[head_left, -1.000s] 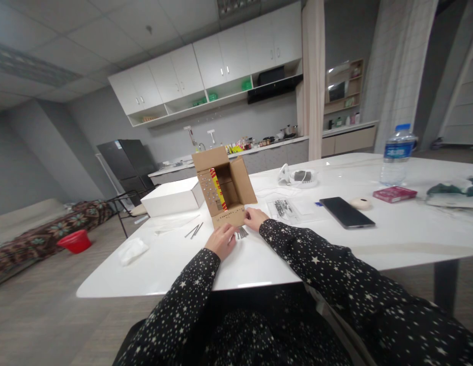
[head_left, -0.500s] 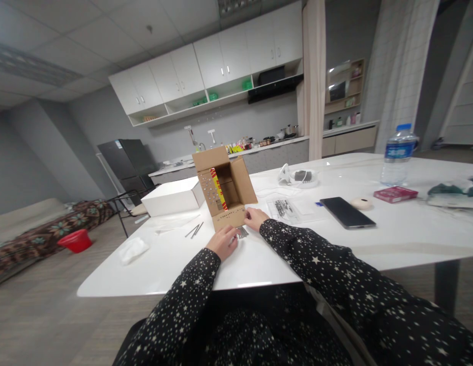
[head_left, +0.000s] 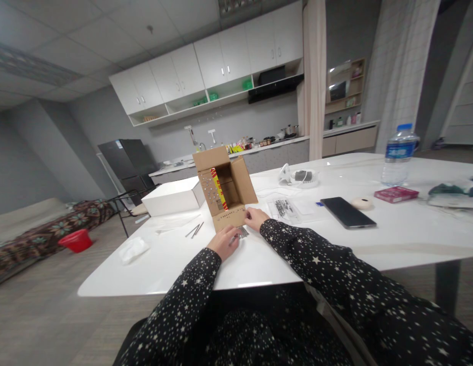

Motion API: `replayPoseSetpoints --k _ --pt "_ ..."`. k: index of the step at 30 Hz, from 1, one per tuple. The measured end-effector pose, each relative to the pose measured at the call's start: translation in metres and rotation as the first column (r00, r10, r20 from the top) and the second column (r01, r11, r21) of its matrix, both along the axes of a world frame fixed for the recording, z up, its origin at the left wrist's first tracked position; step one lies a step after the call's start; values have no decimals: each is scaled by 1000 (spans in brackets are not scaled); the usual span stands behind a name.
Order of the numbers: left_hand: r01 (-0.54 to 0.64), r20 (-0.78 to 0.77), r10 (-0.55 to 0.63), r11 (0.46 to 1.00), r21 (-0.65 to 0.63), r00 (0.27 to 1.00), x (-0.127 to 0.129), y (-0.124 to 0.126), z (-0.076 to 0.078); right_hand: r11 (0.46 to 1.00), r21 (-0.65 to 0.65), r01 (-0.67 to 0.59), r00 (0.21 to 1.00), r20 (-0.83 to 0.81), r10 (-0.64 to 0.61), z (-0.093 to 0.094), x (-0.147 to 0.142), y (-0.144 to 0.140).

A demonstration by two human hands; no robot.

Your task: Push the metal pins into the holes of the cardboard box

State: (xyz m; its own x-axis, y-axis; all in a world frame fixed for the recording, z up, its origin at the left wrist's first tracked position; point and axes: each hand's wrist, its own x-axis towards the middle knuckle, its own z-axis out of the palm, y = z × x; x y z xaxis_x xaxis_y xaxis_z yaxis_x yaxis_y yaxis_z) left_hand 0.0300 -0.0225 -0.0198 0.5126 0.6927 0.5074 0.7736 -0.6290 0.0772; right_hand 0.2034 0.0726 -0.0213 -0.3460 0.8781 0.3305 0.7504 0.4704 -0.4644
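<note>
An open cardboard box is propped on the white table, its mouth facing me. Its lower front flap carries a row of small dark marks or pieces. My right hand is at the flap's right edge, thumb and fingertips pinched together; whatever they hold is too small to make out. Just left of it, my left hand rests low over the table, fingers loosely apart. Its fingertips touch or nearly touch a small cluster of thin metal pieces, partly hidden by them.
Left of the box lie thin metal sticks, crumpled white tissue and a white box. To the right are a clear bag of small metal parts, a phone, a pink box and a water bottle.
My left hand's fingers have shifted slightly by the metal pieces. My right hand stays at the flap's edge, and the box has not moved.
</note>
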Motion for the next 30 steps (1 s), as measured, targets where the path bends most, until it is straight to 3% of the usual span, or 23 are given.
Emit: replayPoseSetpoints --k 6,12,20,25,30 --pt "28 17 -28 1000 -4 999 2 0 2 1000 5 2 1000 -3 -2 0 0 0" --pt "-20 -2 20 1000 2 1000 4 3 8 1000 5 4 1000 -5 -3 0 1 0" --pt "-282 -4 284 953 113 959 9 20 20 1000 -11 1 1000 -9 -1 0 1 -1" --pt "-435 -62 441 896 91 895 12 32 22 1000 -10 2 1000 -4 -2 0 1 0" --pt "-504 -85 507 862 52 858 14 45 23 1000 -2 -2 1000 -16 2 0 3 1"
